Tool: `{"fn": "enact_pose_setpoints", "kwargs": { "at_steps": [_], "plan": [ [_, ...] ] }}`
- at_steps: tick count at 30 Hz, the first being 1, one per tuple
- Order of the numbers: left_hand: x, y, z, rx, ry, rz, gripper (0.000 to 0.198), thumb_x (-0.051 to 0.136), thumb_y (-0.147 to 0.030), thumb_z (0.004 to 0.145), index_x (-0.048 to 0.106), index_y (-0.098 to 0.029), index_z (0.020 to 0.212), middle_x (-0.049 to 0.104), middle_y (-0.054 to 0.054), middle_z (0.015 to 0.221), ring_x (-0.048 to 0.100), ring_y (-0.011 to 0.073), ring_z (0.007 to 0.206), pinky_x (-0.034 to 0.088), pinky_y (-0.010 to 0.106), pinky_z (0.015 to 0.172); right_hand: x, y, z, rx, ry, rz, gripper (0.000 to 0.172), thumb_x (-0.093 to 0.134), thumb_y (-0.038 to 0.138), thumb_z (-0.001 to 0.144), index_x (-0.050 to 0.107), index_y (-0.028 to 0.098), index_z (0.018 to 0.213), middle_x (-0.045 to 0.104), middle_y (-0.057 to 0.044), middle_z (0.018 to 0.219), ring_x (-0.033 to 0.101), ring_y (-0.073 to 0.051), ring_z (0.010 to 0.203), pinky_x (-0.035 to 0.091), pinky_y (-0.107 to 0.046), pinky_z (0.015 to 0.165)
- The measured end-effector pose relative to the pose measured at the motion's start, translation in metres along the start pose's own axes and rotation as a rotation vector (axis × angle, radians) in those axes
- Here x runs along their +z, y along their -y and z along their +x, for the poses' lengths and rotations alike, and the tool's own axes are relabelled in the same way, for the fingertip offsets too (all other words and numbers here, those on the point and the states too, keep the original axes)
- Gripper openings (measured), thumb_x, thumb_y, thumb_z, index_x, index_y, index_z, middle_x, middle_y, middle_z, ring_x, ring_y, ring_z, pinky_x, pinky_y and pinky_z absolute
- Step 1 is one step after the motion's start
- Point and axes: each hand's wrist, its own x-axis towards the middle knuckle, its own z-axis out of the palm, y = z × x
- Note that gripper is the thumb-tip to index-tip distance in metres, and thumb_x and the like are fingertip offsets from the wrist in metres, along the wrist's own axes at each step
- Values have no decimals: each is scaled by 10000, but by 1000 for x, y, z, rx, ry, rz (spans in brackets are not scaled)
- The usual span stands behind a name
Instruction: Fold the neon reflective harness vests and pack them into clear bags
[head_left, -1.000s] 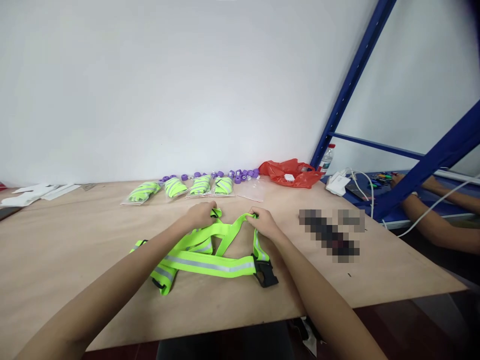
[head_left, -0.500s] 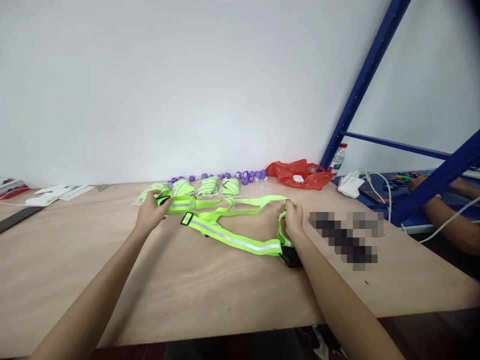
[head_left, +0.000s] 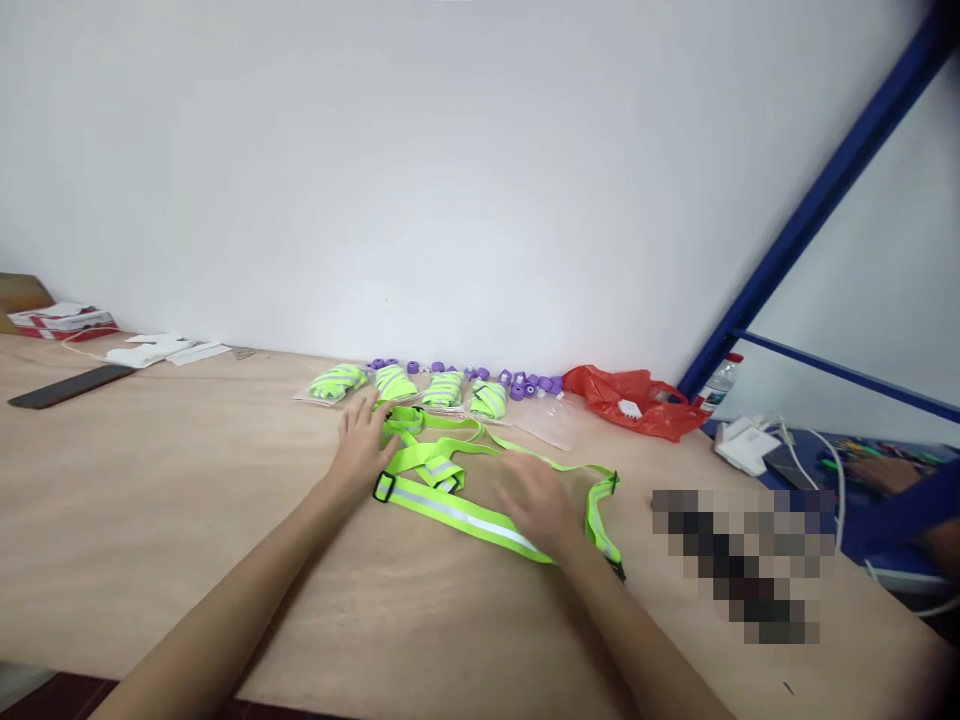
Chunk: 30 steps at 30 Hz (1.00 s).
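Head view — the neon harness [head_left: 465, 516] lies just below mid-frame on the tabletop [head_left: 375, 610], left hand [head_left: 364, 448] with fingers spread, apparently gripping nothing, right hand [head_left: 536, 500] blurred, grip unreadable — a light, even touch should stop twists.

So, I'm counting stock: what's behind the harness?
Behind the harness lie four packets, purple pieces and, to the packets' right, a clear bag. Anything beneath the packets is covered from view.

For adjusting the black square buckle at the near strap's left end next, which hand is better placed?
Probably the left hand: it is close to the buckle, while the right hand is farther along the strap.
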Motion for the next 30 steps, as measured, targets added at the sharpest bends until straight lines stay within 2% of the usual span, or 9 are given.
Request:
{"fn": "enact_pose_setpoints", "kwargs": {
  "at_steps": [3, 5, 8, 11, 13, 16, 21, 26, 30],
  "plan": [
    [-1, -7, -3, 176, 76, -88, 420, 478, -296, 920, 532, -226, 1331, 451, 116, 1516, 344, 328, 1434, 178, 582, 1190, 15, 33, -3, -184, 311, 68, 373, 574, 376, 922, 616, 262, 1275, 656, -92, 1286, 588, -273, 1181, 458, -435, 1014],
    [-2, -9, -5, 255, 185, -219, 358, 430, -301, 950, 599, -227, 1256, 605, 94, 1361, 517, 289, 1300, 333, 502, 1142, 19, 42, -6, -214, 412, 103, 405, 619, 343, 893, 618, 247, 1286, 644, -99, 1307, 586, -278, 1177, 476, -429, 986],
    [0, -9, -7, 260, 334, -403, 362, 381, -336, 985, 652, -222, 1197, 708, 65, 1189, 655, 242, 1092, 492, 368, 987, 19, 43, -9, -149, 464, 185, 378, 595, 238, 879, 652, 245, 1253, 667, -95, 1257, 606, -268, 1130, 500, -409, 939],
    [5, -7, -9, 202, 394, -514, 406, 391, -412, 998, 630, -218, 1262, 667, 57, 1299, 612, 252, 1186, 459, 359, 1037, 17, 40, -11, 18, 456, 416, 416, 517, 167, 875, 661, 243, 1258, 693, -80, 1224, 628, -244, 1114, 492, -394, 957],
    [8, -5, -10, 132, 425, -587, 459, 352, -462, 1012, 619, -215, 1291, 632, 48, 1359, 568, 253, 1255, 420, 371, 1089, 16, 37, -10, 208, 428, 636, 404, 534, 187, 851, 686, 233, 1222, 708, -70, 1214, 647, -244, 1090, 496, -389, 946],
    [11, -2, -9, 58, 466, -644, 500, 274, -457, 1032, 630, -223, 1292, 621, 24, 1378, 549, 241, 1280, 399, 373, 1111, 15, 29, -8, 508, 320, 985, 344, 623, 261, 767, 746, 223, 1086, 755, -52, 1044, 680, -232, 894, 524, -350, 792],
    [12, -8, -7, 297, 490, -443, 390, 401, -256, 970, 628, -225, 1287, 649, 57, 1324, 573, 246, 1225, 412, 358, 1070, 2, 8, -2, 782, -58, 1439, 288, 634, 231, 616, 764, 207, 872, 696, -18, 759, 581, -150, 630, 454, -251, 566],
    [8, -29, -12, 452, 483, -163, 369, 531, -405, 944, 616, -224, 1254, 610, 117, 1327, 540, 312, 1211, 413, 443, 1022, -8, -12, 1, 918, -279, 1521, 215, 618, 217, 574, 735, 195, 753, 518, 49, 540, 330, -72, 407, 389, -233, 449],
    [11, -54, -20, 555, 516, -197, 426, 550, -477, 940, 568, -270, 1312, 552, 91, 1419, 450, 330, 1312, 257, 539, 1131, -8, -18, 1, 967, -345, 1489, 189, 625, 213, 568, 712, 184, 734, 548, 48, 590, 292, -46, 386, 326, -214, 395]
  ]
}}
